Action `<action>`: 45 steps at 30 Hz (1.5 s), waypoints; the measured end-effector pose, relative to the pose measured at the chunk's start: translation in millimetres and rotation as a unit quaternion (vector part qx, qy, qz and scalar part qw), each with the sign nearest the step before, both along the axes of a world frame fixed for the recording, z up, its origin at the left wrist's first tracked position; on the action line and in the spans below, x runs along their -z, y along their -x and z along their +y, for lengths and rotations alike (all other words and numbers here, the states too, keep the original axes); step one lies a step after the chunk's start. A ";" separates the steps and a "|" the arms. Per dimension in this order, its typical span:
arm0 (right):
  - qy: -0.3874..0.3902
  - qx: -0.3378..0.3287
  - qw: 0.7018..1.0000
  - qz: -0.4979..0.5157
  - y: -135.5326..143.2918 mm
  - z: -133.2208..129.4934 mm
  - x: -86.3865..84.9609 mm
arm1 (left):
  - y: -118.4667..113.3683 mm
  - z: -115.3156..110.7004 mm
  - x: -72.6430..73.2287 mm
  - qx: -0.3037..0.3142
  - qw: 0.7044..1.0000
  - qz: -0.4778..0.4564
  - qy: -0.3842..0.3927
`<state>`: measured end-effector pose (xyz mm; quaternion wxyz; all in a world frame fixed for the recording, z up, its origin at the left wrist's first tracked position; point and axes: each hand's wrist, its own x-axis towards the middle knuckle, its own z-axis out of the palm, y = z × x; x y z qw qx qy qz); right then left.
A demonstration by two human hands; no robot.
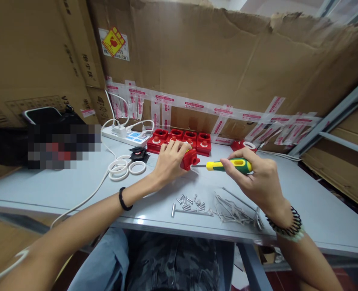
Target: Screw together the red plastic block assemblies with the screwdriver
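My left hand (172,159) is closed over a red plastic housing (191,160), steadying it on the table with its open end turned to the right. In my right hand (259,173) is a screwdriver (218,165) with a yellow and green handle, held level. Its tip meets the right side of the housing; whether it sits on a screw is too small to tell. Behind my left hand, several similar red housings (203,144) stand in a row. Loose screws (191,202) lie in front of the hands, beside a T-shaped metal rod (193,211).
White rings (137,167) and a small black part (139,153) lie left of my hand. A white power strip (126,135) with plugged-in cords stands behind. Another red piece (242,146) with a white ring is at the back right. Clear bags (235,208) lie near the front edge.
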<state>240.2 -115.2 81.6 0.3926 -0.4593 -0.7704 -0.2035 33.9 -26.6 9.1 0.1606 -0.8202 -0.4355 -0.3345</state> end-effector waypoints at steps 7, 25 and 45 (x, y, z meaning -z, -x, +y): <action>0.018 -0.029 0.999 -0.021 1.9 -5.9 -2.5 | 1.7 0.3 -2.0 -0.014 1.000 0.019 0.005; -0.020 -0.031 0.999 0.011 3.2 -3.1 1.6 | 2.0 0.2 -3.6 -0.002 1.000 0.006 0.028; -0.168 0.035 0.985 0.003 6.4 -2.4 3.9 | 2.4 1.6 1.9 0.192 0.970 -0.133 0.064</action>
